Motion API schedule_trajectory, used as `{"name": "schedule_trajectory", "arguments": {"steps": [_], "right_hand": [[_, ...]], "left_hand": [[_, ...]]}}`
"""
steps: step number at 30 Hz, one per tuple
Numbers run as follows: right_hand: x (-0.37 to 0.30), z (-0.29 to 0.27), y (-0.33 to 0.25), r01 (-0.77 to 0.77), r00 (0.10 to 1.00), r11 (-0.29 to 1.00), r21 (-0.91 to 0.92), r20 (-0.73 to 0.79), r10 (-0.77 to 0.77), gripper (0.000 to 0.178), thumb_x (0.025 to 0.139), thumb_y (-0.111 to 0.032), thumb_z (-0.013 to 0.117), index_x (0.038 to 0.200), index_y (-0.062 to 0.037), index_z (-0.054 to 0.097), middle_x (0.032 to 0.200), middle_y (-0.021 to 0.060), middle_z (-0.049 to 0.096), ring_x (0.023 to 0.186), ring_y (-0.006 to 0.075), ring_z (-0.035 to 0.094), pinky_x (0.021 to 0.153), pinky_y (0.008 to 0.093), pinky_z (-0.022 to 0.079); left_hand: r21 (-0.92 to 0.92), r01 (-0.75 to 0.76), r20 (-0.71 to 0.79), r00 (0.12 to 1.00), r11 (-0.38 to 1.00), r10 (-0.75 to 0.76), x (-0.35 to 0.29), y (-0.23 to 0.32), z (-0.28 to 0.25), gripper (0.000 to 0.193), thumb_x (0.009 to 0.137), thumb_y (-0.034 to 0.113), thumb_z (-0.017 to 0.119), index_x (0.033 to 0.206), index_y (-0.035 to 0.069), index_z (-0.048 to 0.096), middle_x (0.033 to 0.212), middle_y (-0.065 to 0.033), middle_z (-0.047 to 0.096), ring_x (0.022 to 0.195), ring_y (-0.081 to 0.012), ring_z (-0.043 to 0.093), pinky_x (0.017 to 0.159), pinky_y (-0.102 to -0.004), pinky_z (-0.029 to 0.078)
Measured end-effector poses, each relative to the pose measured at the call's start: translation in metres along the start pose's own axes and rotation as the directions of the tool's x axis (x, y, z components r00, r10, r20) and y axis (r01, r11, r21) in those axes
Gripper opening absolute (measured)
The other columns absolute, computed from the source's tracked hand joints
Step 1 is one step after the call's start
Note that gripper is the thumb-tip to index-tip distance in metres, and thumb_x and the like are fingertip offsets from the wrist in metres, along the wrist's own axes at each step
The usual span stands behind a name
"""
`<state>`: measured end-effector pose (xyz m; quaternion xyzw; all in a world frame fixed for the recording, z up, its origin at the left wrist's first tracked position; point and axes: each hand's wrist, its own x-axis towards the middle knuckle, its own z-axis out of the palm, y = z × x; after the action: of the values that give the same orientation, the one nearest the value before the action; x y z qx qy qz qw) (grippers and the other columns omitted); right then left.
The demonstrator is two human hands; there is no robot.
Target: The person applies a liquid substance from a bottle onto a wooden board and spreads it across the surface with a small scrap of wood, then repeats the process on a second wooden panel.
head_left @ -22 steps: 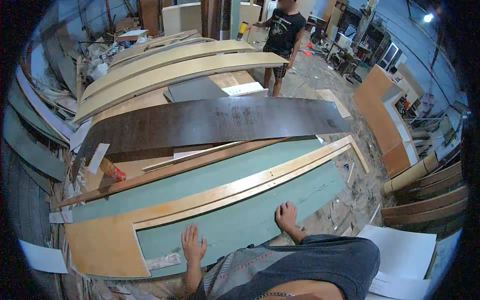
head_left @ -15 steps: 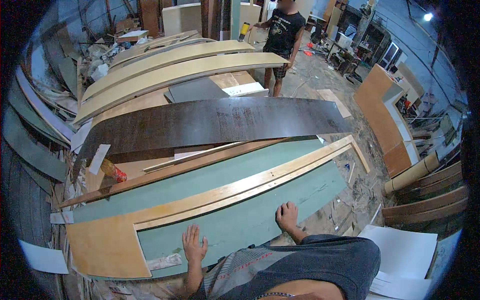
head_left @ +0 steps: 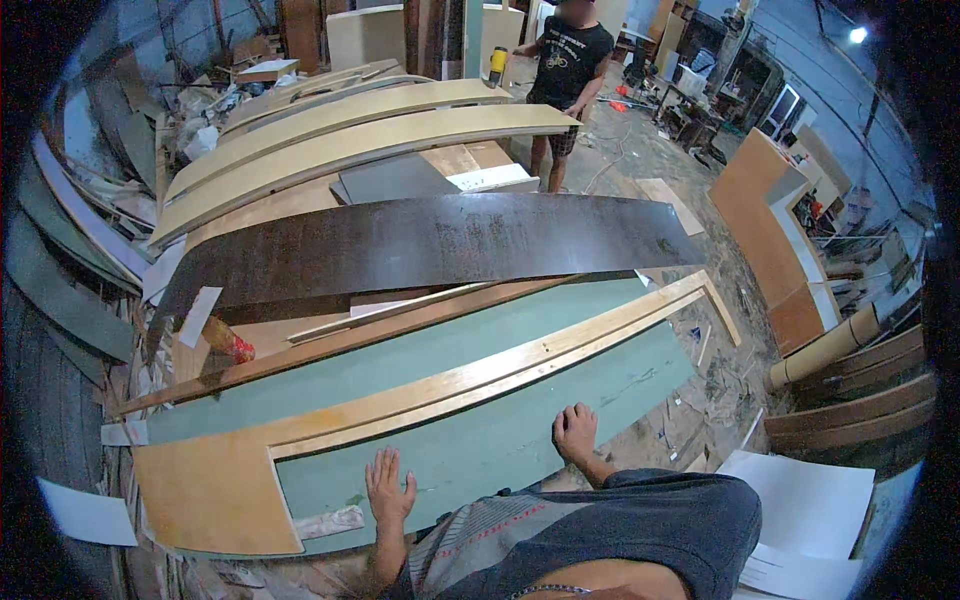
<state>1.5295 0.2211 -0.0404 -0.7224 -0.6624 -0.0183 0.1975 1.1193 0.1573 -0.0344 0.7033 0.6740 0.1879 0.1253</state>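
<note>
A long green board [head_left: 480,440] lies in front of me. On it rests a pale wooden piece [head_left: 205,490], broad at the left, with a long narrow arm running to the far right and a short turned-down end. My left hand [head_left: 388,490] lies flat on the green board, fingers stretched out, just below the wooden arm. Farther right, my right hand [head_left: 574,433] rests near the board's front edge with its fingers curled in. Its palm side is hidden, and I see nothing held. Left of my left hand lies a crumpled whitish strip [head_left: 330,522].
Behind the green board lie a brown strip [head_left: 330,345], a dark curved panel [head_left: 430,240] and pale curved panels [head_left: 360,150]. A person [head_left: 570,70] stands beyond, holding a yellow tool [head_left: 497,62]. White sheets [head_left: 800,500] lie at the lower right; an orange-brown panel [head_left: 755,220] stands farther off.
The person at the back has moved the yellow tool slightly right and brought the other hand toward the pale panel's end. My hands have stayed where they were.
</note>
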Motion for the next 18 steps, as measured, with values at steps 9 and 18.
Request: {"name": "schedule_trajectory", "arguments": {"steps": [9,18], "right_hand": [[0.0006,-0.0007,0.0004,0.018,1.000,1.000,0.000,-0.016,-0.018,0.017,0.087,-0.021,0.056,0.084,-0.0044,0.056,0.090,0.0149,0.050,0.091,0.0333,0.049,0.079,0.0462,0.036],[0.0008,-0.0023,-0.0014,-0.004,1.000,1.000,0.006,0.011,0.004,0.016,0.087,-0.021,0.056,0.085,-0.0043,0.057,0.090,0.0146,0.051,0.091,0.0328,0.049,0.080,0.0460,0.036]], "left_hand": [[0.006,-0.011,-0.004,1.000,1.000,0.011,0.0005,0.0016,-0.0019,0.057,0.087,0.029,0.058,0.139,0.007,0.048,0.149,-0.0097,0.043,0.140,-0.0280,0.034,0.117,-0.0483,0.020],[0.014,-0.016,-0.009,1.000,1.000,0.016,-0.0009,-0.0023,0.0012,0.057,0.087,0.029,0.059,0.138,0.006,0.049,0.148,-0.0107,0.043,0.139,-0.0283,0.036,0.117,-0.0483,0.020]]}}
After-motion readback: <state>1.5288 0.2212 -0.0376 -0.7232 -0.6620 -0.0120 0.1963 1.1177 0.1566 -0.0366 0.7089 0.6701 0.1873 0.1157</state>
